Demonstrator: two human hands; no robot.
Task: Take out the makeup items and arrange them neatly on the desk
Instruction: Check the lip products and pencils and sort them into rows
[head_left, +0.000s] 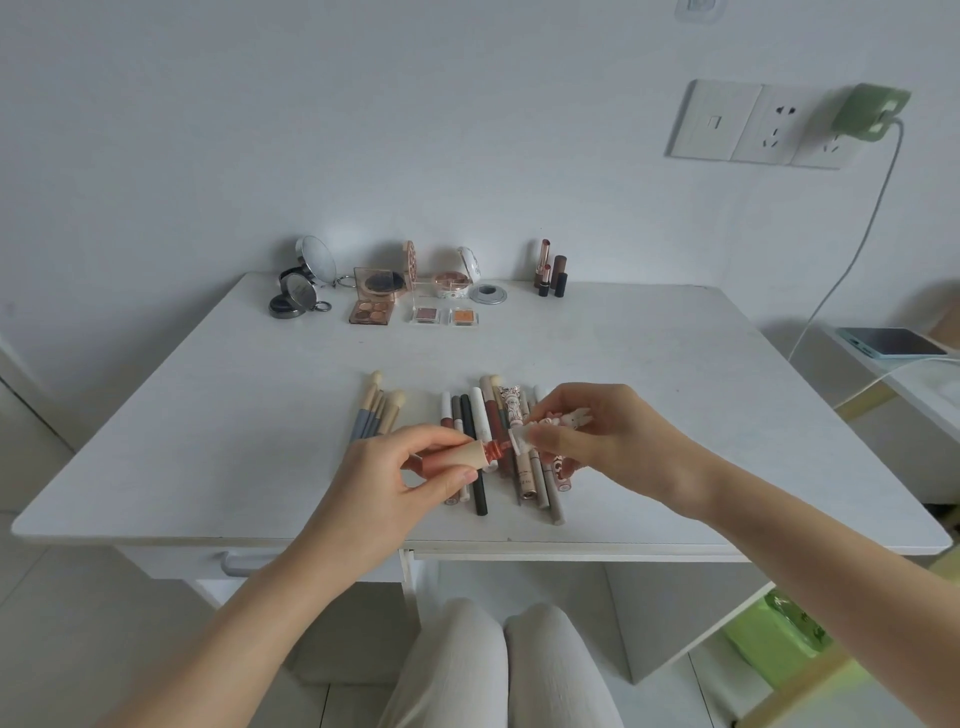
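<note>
Makeup tube (470, 454) is pinched by the left hand (400, 483); its cap (540, 428) is gripped by the right hand (605, 441), above pencils (480, 467) at the surface's (208, 415) 6 o'clock.

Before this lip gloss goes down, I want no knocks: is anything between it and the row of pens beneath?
Nothing visible. The lip gloss, held in the left hand and right hand, hangs directly over the row of pens, with no other object in between.
</note>
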